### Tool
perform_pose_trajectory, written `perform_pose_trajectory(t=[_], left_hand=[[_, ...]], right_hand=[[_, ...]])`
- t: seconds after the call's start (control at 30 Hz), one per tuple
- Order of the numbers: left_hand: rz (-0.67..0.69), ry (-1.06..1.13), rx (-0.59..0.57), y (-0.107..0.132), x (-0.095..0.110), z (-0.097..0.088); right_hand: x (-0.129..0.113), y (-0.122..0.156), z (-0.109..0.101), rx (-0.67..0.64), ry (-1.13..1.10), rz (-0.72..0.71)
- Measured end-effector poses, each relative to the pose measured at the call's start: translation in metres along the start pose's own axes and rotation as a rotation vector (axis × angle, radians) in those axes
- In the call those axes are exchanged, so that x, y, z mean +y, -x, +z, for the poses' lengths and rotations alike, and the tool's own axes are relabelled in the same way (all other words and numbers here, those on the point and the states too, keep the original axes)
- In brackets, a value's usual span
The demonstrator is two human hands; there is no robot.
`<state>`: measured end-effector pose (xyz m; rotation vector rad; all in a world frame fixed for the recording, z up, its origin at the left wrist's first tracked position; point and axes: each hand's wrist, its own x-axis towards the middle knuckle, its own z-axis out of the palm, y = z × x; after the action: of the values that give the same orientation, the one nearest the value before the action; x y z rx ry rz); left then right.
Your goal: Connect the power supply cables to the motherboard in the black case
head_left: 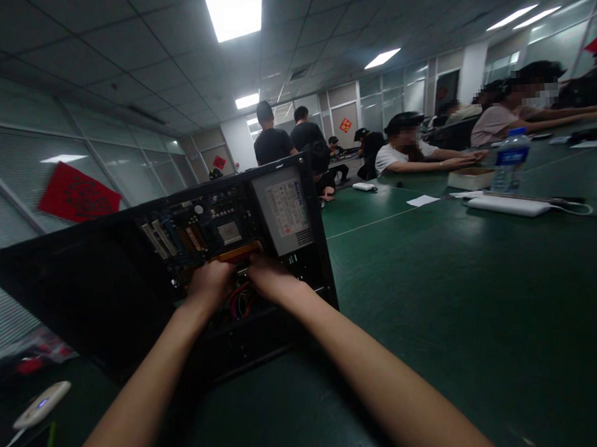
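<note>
An open black computer case (254,339) stands on the green table before me, its inside facing me. Both hands reach into it, below the processor area of the motherboard (210,215). My left hand (212,281) is closed, fingers curled at the left end of an orange-red memory module (236,253). At the module's right end is my right hand (267,273), also closed, with its fingertips partly hidden. Red and dark cables (240,303) hang just under and between the hands. A grey power supply (282,211) with a white label fills the upper right corner.
The green table (432,296) stretches right, bearing a water bottle (512,159), a white power strip (508,204), paper (423,201) and an open box (471,177). A white device (42,405) with a cable lies at lower left. Several people sit or stand beyond.
</note>
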<state>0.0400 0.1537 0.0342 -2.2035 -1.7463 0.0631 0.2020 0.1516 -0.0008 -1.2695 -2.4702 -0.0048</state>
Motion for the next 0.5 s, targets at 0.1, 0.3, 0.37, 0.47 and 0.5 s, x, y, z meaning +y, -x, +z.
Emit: perform_pose_trajectory(t=[0.1, 0.3, 0.37, 0.47, 0.5], left_hand=[[0.000, -0.051, -0.013, -0.004, 0.001, -0.001], [-0.003, -0.045, 0.001, 0.001, -0.001, 0.003], [-0.003, 0.005, 0.025, 0.006, -0.005, 0.008], [-0.037, 0.240, 0.160, 0.014, -0.011, 0.016], [-0.065, 0.348, 0.228, 0.016, -0.012, 0.019]], right_hand=[[0.000, 0.000, 0.000, -0.022, -0.031, 0.000], [-0.001, 0.003, 0.000, -0.019, -0.034, -0.016], [-0.001, 0.004, -0.001, 0.007, -0.032, -0.015], [0.000, 0.004, -0.003, 0.080, -0.045, -0.011], [0.000, 0.003, -0.004, 0.112, -0.051, -0.013]])
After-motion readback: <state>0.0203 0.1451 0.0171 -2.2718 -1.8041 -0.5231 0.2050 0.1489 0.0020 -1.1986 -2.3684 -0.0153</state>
